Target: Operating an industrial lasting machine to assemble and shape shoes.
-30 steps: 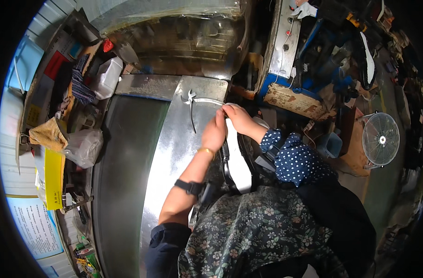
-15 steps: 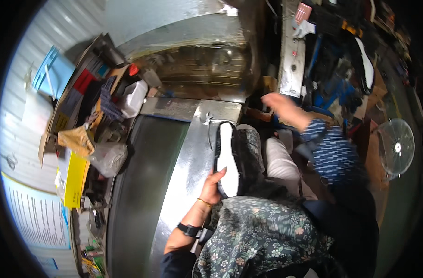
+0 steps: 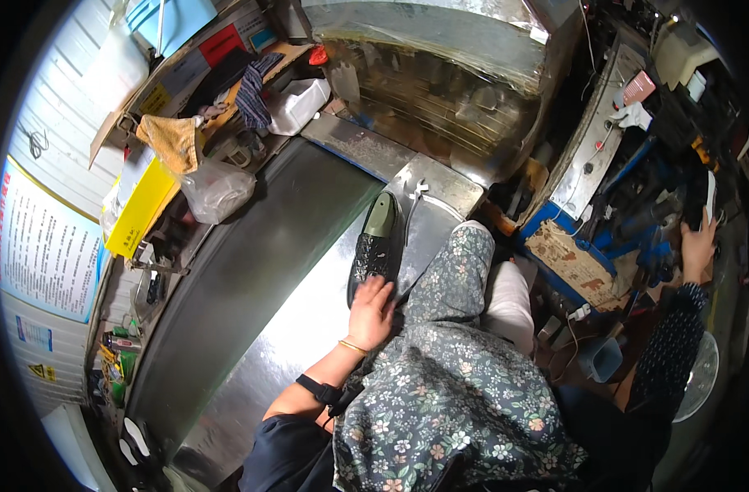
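Black shoe: lying on the steel worktop, left hand flat on its heel, fingers spread. Right hand: at the machine, grip unclear; shoe not yet moved on.

The left hand has a thin gold bangle at the wrist and a black watch up the forearm. The right arm wears a dark, white-dotted sleeve. A floral apron covers the lap.
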A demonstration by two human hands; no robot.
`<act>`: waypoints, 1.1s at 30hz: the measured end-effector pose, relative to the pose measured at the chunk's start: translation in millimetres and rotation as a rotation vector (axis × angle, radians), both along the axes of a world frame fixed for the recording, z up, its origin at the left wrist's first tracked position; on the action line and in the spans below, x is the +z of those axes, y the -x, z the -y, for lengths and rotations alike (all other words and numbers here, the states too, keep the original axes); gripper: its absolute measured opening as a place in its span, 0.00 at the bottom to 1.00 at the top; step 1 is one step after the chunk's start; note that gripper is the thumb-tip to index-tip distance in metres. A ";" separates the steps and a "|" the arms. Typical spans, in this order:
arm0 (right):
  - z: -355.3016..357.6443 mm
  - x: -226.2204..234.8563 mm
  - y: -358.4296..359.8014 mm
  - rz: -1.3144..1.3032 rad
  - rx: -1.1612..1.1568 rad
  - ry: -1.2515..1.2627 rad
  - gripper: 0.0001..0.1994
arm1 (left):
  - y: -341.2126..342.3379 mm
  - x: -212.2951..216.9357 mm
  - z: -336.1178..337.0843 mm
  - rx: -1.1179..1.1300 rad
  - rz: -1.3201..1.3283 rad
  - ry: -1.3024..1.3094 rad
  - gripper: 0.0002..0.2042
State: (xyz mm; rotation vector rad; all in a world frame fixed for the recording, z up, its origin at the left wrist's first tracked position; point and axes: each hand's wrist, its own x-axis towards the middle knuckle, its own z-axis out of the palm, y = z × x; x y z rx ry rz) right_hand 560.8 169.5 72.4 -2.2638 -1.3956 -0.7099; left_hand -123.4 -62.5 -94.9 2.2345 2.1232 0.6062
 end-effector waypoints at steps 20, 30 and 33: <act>114.4 -58.6 349.3 -1.858 1.523 0.787 0.42 | -73.8 108.0 -80.0 -0.266 0.832 0.493 0.29; 204.8 -117.8 339.0 -1.225 1.307 1.287 0.45 | 25.0 8.1 -31.1 0.084 1.007 0.064 0.15; 178.6 -126.3 337.5 -1.702 0.935 1.315 0.42 | 55.3 2.9 -40.2 0.153 0.975 -0.055 0.12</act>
